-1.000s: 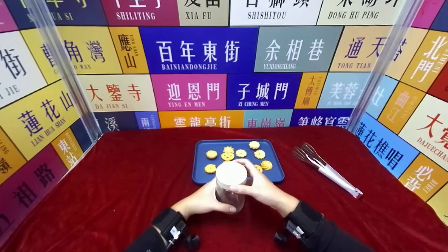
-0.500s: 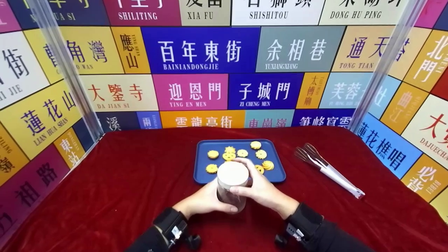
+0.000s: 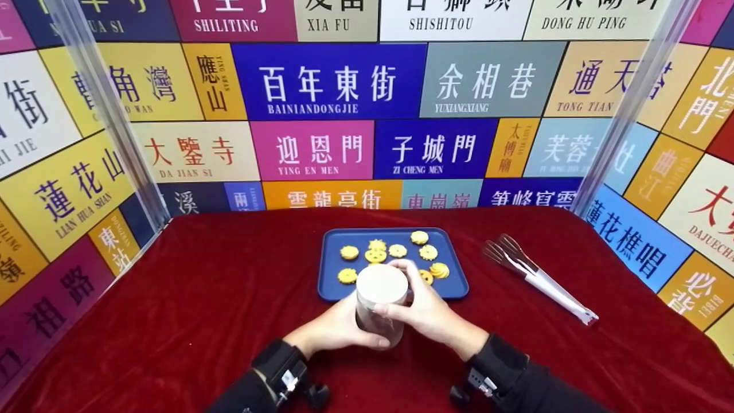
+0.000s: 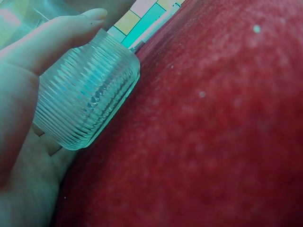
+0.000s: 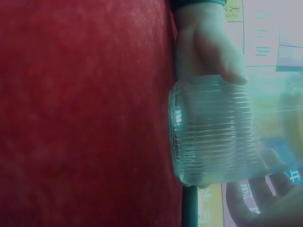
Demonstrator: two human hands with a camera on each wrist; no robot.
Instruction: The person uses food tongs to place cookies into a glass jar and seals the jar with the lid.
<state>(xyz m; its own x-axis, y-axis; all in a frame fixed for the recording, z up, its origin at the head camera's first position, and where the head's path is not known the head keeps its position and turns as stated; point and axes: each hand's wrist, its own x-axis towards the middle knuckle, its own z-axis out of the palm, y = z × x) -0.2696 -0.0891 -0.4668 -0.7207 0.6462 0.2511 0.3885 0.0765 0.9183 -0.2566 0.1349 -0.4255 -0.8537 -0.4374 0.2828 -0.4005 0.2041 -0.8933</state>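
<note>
A clear ribbed jar (image 5: 213, 132) with a pale round lid (image 3: 382, 285) stands upright on the red cloth, in front of the tray. My left hand (image 3: 332, 330) grips its body from the left, the thumb lying across the near side. In the left wrist view the jar's ribbed base (image 4: 94, 94) shows beyond the thumb. My right hand (image 3: 430, 310) holds the upper part at the lid, thumb in front and fingers round the far right side. Through the ribbed wall no contents can be made out.
Behind the jar lies a blue tray (image 3: 330, 262) with several yellow cookies (image 3: 375, 255), partly hidden by my right hand. To its right are tongs (image 3: 533, 278) with a white handle. Red cloth (image 3: 189, 298) covers the table, with printed panels (image 3: 327, 80) at the back and sides.
The head view has shifted very slightly. Both hands keep the same hold on the jar, and the tray, cookies and tongs stay where they were.
</note>
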